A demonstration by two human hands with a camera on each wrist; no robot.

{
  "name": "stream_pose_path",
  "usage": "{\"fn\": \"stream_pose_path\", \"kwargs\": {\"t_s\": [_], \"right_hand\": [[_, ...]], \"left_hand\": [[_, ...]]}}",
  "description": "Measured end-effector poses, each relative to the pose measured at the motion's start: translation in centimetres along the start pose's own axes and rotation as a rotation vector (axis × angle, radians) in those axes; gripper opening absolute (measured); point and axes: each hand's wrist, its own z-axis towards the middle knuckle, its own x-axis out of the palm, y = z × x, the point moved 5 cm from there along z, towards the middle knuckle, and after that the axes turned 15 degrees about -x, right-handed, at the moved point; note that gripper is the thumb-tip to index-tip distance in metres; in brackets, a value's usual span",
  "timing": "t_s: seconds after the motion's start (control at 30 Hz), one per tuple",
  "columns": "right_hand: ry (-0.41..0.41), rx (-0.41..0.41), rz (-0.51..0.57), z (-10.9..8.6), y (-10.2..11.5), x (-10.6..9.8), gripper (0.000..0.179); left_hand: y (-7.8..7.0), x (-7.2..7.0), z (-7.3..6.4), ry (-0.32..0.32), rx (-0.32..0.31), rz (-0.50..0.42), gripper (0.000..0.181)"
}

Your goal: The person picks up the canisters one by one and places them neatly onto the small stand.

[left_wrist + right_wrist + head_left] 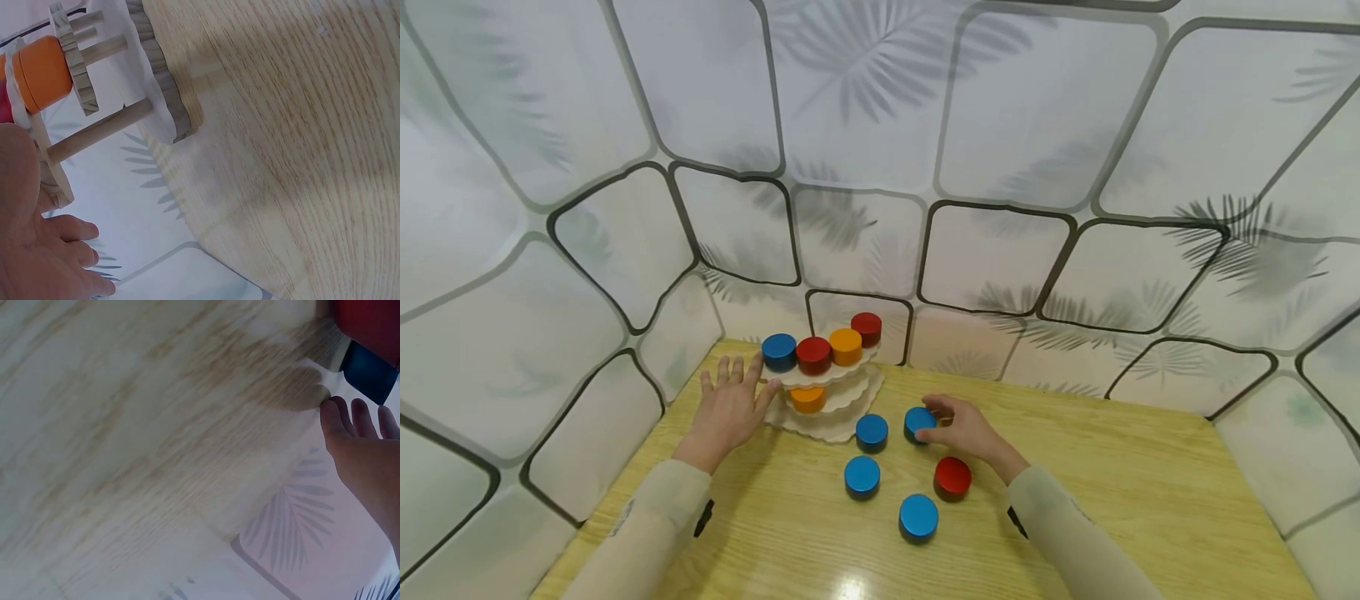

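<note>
A three-tier stand with scalloped white boards [842,423] holds short round pieces: a blue cylinder [779,352], a red one [814,356], an orange one [846,347] and another red one [867,329] on top. Lower down sits an orange cylinder [808,400]. My left hand [727,408] rests at the top board's left edge, fingers spread, thumb along the rim. On the table, my right hand [964,429] has thumb and fingers around a blue cylinder [917,422]. The left wrist view shows the stand's wooden posts [100,130] beside my left fingers.
Three more blue cylinders [872,432] stand near the right hand on the wooden table [1120,492], along with a red cylinder [952,478]. Patterned white walls [1000,258] enclose the table at the back and both sides.
</note>
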Motion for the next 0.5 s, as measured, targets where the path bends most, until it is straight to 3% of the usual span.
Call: {"fn": "stream_pose_path", "kwargs": {"t_s": [0.5], "right_hand": [[0.008,0.025,-0.025,-0.21,-0.67,0.49,0.071]], "left_hand": [[0.05,0.1,0.04,-0.006,0.003,-0.007,0.071]]}}
